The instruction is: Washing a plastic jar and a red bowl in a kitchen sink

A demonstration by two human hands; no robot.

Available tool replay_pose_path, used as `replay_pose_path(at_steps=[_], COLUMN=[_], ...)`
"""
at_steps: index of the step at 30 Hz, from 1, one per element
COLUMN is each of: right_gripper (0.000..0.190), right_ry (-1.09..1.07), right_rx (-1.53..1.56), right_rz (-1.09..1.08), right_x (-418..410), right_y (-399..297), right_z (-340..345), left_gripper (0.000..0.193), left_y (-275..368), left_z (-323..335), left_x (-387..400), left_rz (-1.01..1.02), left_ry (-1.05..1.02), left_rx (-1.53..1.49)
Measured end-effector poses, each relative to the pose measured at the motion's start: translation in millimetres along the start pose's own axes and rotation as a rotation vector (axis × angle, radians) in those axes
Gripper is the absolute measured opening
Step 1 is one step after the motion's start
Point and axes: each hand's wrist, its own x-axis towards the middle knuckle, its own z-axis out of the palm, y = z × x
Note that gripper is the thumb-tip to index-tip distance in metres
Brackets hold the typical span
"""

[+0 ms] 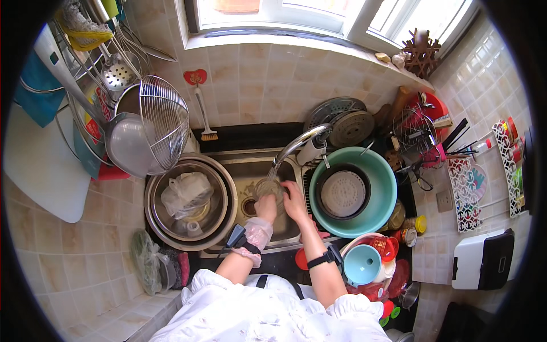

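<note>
Over the stainless steel sink (239, 175), water runs from the curved chrome faucet (304, 136) onto a round, see-through vessel that looks like a bowl (266, 188). My right hand (295, 203) is at its right side, thumb and fingers around the rim. At the near side is my left hand (266, 208), its fingertips hidden over or inside the vessel. A pink plastic cuff (258, 235) covers my left wrist. Just left of the vessel shows the sink drain (248, 207).
Nested metal basins (149, 205) holding a plastic bag (188, 194) stand left of the sink. On the right sits a turquoise basin (386, 192) with a dark pan inside, near a light blue bowl (362, 264). A wire strainer (164, 124) hangs at upper left.
</note>
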Motion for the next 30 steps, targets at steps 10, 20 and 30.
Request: replay_pose_path(at_steps=[10,20,30], right_gripper=[0.047,0.037,0.030], right_ry=[-0.160,-0.151,-0.113], right_rx=[-0.145,-0.475,-0.495], right_rz=[0.106,0.288,0.238], right_x=[63.8,54.5,44.9], right_y=[-2.6,-7.5,7.7], right_z=[24.6,28.0,41.8], left_gripper=[0.017,0.045,0.034], left_y=[5.0,-11.4,-7.2], left_z=[-42.3,-55.2,-97.6], left_x=[17.1,-0.3,-28.4], left_rz=[0.221,0.158,0.159], left_ry=[-0.012,0.044,0.069], left_rx=[0.196,0.042,-0.349])
